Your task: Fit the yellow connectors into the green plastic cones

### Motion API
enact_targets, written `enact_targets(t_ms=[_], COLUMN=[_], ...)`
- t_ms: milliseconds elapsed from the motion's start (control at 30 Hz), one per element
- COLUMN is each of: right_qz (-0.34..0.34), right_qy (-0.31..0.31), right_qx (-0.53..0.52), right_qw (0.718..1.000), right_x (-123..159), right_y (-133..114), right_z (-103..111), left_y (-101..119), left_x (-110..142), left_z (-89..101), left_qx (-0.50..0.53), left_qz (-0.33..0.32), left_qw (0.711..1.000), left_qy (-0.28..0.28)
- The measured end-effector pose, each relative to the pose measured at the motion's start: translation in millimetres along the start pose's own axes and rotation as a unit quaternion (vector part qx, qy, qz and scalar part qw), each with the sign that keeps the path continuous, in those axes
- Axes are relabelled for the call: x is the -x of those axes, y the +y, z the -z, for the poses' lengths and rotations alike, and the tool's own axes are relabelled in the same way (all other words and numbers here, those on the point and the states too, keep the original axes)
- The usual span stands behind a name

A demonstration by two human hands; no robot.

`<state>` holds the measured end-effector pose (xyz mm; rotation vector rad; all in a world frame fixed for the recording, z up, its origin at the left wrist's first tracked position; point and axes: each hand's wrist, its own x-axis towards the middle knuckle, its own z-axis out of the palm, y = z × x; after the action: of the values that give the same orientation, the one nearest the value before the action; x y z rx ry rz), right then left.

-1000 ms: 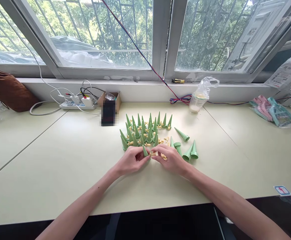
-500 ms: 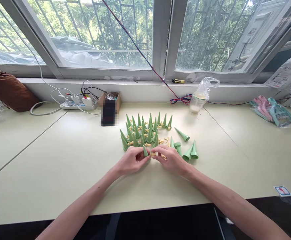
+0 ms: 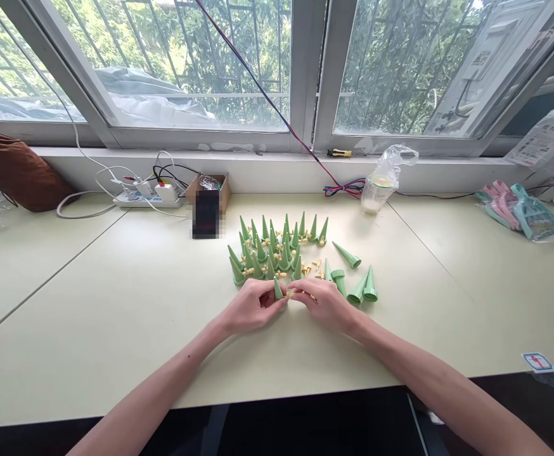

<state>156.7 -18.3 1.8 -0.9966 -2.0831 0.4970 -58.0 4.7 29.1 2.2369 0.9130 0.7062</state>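
Observation:
My left hand pinches a small green plastic cone, point up, just above the pale table. My right hand meets it from the right, fingers closed on a small yellow fitting held against the cone's base. Right behind both hands stands a cluster of upright green cones with yellow fittings scattered among them. Several loose green cones lie on their sides to the right of the cluster.
A small cardboard box and a power strip with cables sit at the back left. A plastic cup in a bag stands by the window sill. Packaged items lie far right, a brown bag far left.
Both hands have drawn slightly closer together, bringing the yellow fitting up against the cone. Nothing else has moved.

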Motion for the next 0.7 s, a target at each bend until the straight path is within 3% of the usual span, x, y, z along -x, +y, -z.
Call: enact_targets(t_ms=[267, 700], right_qz=[0.014, -0.001], right_qy=[-0.018, -0.017], right_qx=[-0.002, -0.006], right_qw=[1.0, 1.0], right_x=[0.2, -0.9], right_y=[-1.4, -0.3], right_z=[4.0, 1.4], left_y=[-0.1, 0.9], left_x=[-1.3, -0.1], left_z=[0.3, -0.8], left_qx=[0.002, 0.006], left_qz=[-0.004, 0.001], left_qw=[1.0, 1.0], left_qy=[0.025, 0.007])
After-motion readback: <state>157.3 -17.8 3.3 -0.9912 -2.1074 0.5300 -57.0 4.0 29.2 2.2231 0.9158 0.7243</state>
